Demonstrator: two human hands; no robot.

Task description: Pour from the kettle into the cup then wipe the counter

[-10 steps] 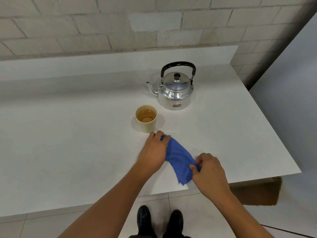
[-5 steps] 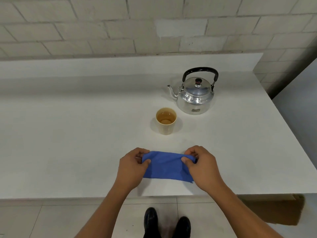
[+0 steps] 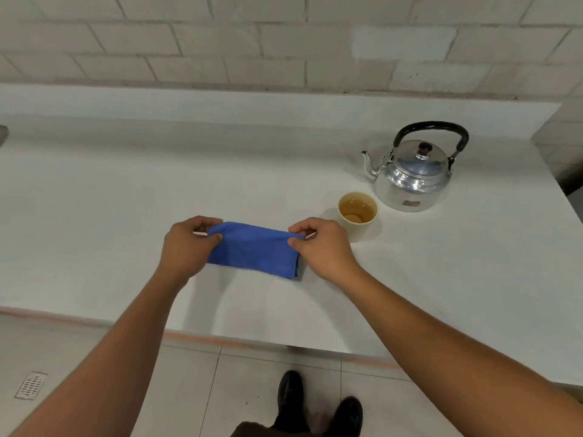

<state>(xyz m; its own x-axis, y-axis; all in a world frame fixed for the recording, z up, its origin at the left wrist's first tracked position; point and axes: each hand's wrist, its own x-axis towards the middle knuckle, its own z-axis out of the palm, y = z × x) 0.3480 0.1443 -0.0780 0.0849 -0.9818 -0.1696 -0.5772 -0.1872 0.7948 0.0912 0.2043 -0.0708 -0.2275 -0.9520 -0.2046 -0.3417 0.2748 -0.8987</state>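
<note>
- The counter (image 3: 94, 216) is seen as a wide white slab; to the left, from 9 o'clock of the cloth outward, it lies bare, and this is judged the most open room for wiping.
- The left hand (image 3: 186, 247) is closed in a pinch on the left end of the cloth (image 3: 252, 250), thumb on top and fingers curled over the far edge.
- The cloth (blue, folded into a flat band) is held just over or on the counter; which of the two cannot be told.
- The right hand (image 3: 321, 247) is closed in a like pinch on the right end, so the band is stretched between both hands.
- The cup (image 3: 357, 212) stands at about 2 o'clock of the cloth, just beside the right hand, with pale brown liquid in it; the pouring step is therefore judged done, and the wiping step is judged in hand.
- The kettle (image 3: 410, 181) stands upright at 1 o'clock of the cup, near it but apart, spout toward 9 o'clock.
- For the next move, the cloth would need to be pressed flat and swept; a sweep toward 3 o'clock is judged risky (the full cup could be knocked).
- The near edge runs at 6 o'clock below the forearms, the right edge lies beyond the kettle, and a low upstand closes the back at 12 o'clock.
</note>
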